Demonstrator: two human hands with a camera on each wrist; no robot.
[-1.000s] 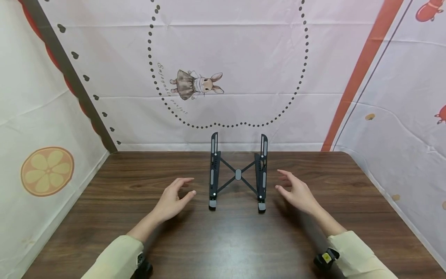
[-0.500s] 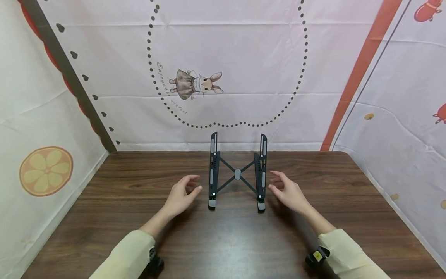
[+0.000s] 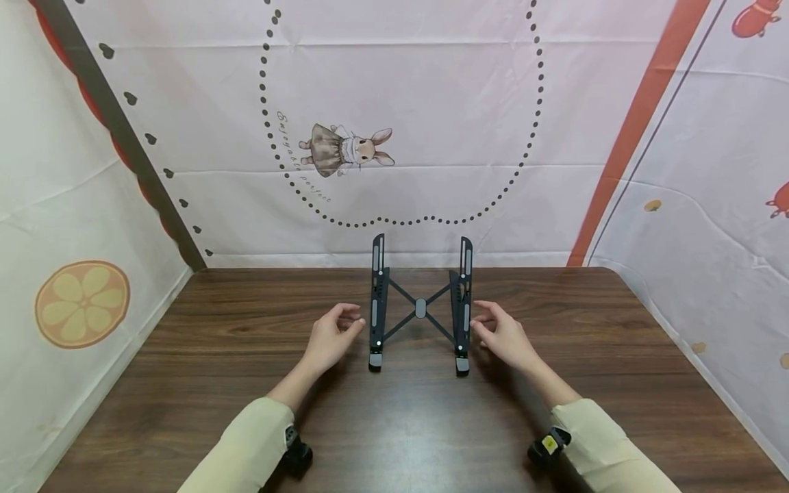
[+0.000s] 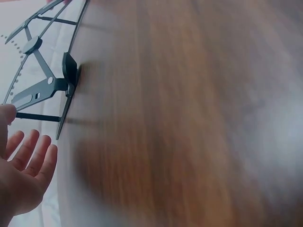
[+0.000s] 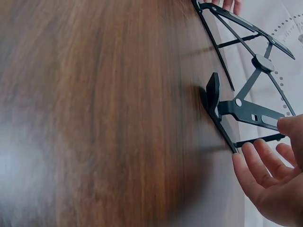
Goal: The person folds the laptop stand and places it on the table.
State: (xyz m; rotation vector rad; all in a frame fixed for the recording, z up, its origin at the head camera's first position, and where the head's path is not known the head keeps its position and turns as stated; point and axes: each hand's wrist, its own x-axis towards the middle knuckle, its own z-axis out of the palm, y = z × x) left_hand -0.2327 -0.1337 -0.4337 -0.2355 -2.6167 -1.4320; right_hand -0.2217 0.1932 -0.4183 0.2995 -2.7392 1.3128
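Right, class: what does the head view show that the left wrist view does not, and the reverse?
Only the head view shows the rabbit print on the backdrop, the right hand and both sleeves. Only the left wrist view shows the left hand's open palm close up, fingers spread, and the stand's underside struts. Both show the black folding stand on the wooden table.

Both forearms are reaching forward in pale sleeves, wrists raised; the left hand and right hand are facing each other palm-inward, fingers loosely spread and slightly bent, gripping nothing.
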